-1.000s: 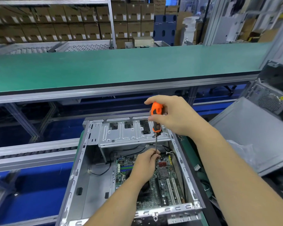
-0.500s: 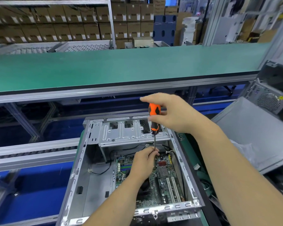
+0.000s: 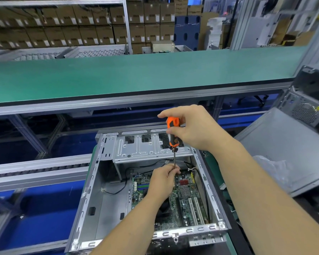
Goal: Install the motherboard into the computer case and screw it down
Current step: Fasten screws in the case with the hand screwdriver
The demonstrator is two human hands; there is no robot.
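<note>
Orange-handled screwdriver [image 3: 173, 134] upright, right hand [image 3: 193, 129] atop, left hand [image 3: 163, 179] around shaft.

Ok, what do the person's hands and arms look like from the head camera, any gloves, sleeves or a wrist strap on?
Both are bare. The left hand and the right hand wear no gloves, and no ring, watch or wrist strap shows. Both forearms are uncovered as far as the frame's lower edge, so no sleeve is in view. No markings or cables on them.

R hand [image 3: 193, 129] grips screwdriver [image 3: 173, 132]; L hand [image 3: 162, 181] steadies shaft over motherboard [image 3: 188, 203].
</note>
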